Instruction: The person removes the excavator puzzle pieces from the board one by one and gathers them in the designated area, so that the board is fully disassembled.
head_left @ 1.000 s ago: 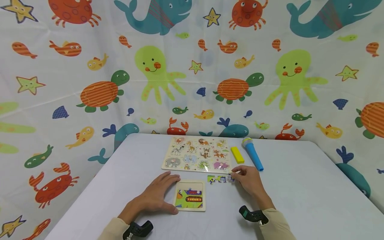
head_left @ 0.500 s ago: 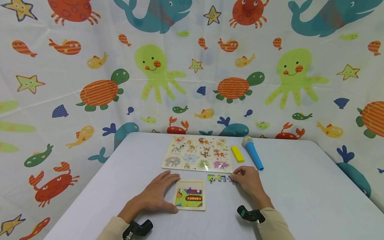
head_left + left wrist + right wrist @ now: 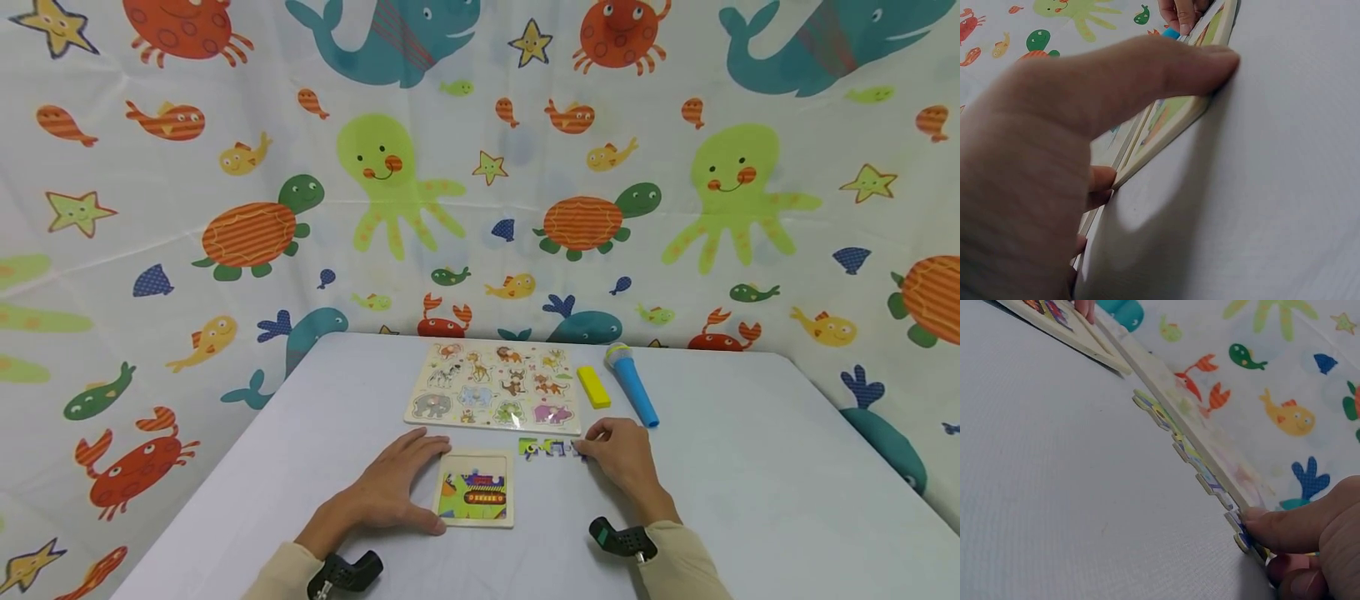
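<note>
My left hand (image 3: 390, 483) spans the left side of a small wooden jigsaw puzzle tray (image 3: 513, 492), thumb at its near corner and fingertips at its far corner. A partly filled picture of an orange tracked vehicle lies inside the tray; its top strip shows bare wood. To the right, a short row of joined puzzle pieces (image 3: 551, 447) lies on the table. My right hand (image 3: 621, 452) pinches the puzzle piece (image 3: 1242, 536) at the row's right end between thumb and fingers. In the right wrist view, a narrow gap separates this piece from its neighbour. Fingers partly hide it.
A larger wooden animal puzzle board (image 3: 491, 385) lies just behind the loose row. Right of it are a yellow block (image 3: 594, 387) and a blue toy microphone (image 3: 633, 387). A sea-animal printed cloth (image 3: 480, 208) hangs behind the white table (image 3: 787, 467).
My right hand has shifted very slightly with the end piece; a small gap to the piece beside it shows. The left hand and tray stay still.
</note>
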Available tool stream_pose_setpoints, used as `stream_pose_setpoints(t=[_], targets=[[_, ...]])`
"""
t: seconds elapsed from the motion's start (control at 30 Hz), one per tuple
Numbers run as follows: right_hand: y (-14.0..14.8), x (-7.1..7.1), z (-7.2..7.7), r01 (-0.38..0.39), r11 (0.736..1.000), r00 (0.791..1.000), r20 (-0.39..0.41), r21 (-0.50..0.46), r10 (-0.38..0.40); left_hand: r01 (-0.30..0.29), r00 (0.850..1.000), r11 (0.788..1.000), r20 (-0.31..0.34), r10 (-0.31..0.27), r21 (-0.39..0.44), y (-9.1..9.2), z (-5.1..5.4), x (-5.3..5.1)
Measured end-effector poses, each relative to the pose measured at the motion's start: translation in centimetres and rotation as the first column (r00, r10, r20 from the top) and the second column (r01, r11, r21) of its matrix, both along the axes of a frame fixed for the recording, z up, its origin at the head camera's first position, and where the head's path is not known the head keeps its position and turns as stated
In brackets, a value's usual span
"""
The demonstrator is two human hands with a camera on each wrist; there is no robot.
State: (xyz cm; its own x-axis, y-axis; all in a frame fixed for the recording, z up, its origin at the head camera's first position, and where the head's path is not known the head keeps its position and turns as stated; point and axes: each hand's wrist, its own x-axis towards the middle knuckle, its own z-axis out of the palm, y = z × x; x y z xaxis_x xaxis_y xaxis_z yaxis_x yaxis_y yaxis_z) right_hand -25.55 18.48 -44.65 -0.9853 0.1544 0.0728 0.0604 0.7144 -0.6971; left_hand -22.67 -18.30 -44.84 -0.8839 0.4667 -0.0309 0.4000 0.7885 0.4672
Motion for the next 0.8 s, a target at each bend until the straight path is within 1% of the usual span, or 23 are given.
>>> stream_pose_setpoints(t=[0.13,0.3,0.53,0.67,0.8], targets=[[0.0,0.1,0.2,0.004,1.0,1.0,0.004,-0.013,-0.004,-0.001,1.0,1.0,0.002,0.001,0.003,0.0,-0.1,0.0],[0.0,0.2,0.7,0.004,0.998,1.0,0.009,-0.057,-0.004,-0.006,1.0,1.0,-0.004,0.006,0.0,0.0,-0.1,0.0],[-0.8,0.2,1.6,-0.023,0.998,0.999,-0.048,-0.052,0.021,-0.009,1.0,1.0,-0.001,0.009,-0.001,0.0,0.0,0.2],[-2.0,0.4,2.5,-0.063,0.996,0.994,-0.091,-0.058,0.057,-0.009,1.0,1.0,0.003,0.009,-0.007,0.0,0.1,0.1],[-3.4,0.8,3.4,-0.134,0.988,0.983,-0.138,-0.078,0.122,-0.006,1.0,1.0,0.007,0.006,-0.004,0.1,0.3,0.2]])
